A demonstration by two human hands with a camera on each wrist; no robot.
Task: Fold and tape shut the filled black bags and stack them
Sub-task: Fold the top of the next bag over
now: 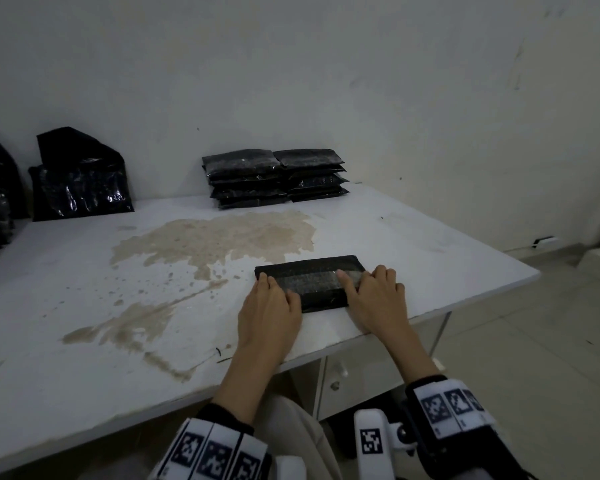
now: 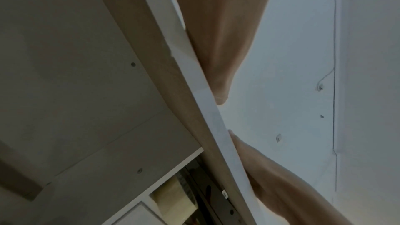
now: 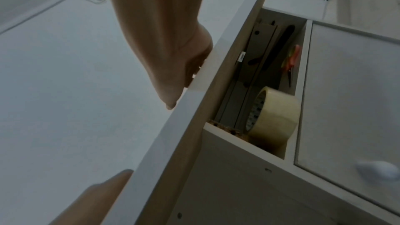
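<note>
Pressing: I have both hands flat on the folded black bag (image 1: 309, 284), which lies near the front right edge of the white table (image 1: 430, 251)
Tape strip: a band of clear tape (image 1: 310, 281) runs lengthwise across the top of the bag, between my two hands
Left hand: my left hand (image 1: 269, 311) lies palm down on the bag's left end, fingers straight and together, gripping nothing
Right hand: my right hand (image 1: 374, 299) lies on the bag's right end, index finger stretched along the tape, the other fingers bent a little over the bag's right edge; I see it pressing, not closed around anything
Stacks: two piles of finished bags (image 1: 274, 176) sit side by side at the back of the table, against the wall
Other bags: larger, loosely filled black bags (image 1: 80, 181) stand at the back left corner
Table surface: a wide brown stain (image 1: 215, 237) spreads over the middle, left of the bag I am pressing
Under the table: the right wrist view shows a compartment with a roll of clear packing tape (image 3: 273, 117) standing on edge, and scissors with orange handles (image 3: 291, 62) behind it
Wrist views: each shows only my forearm and the table's edge from below
</note>
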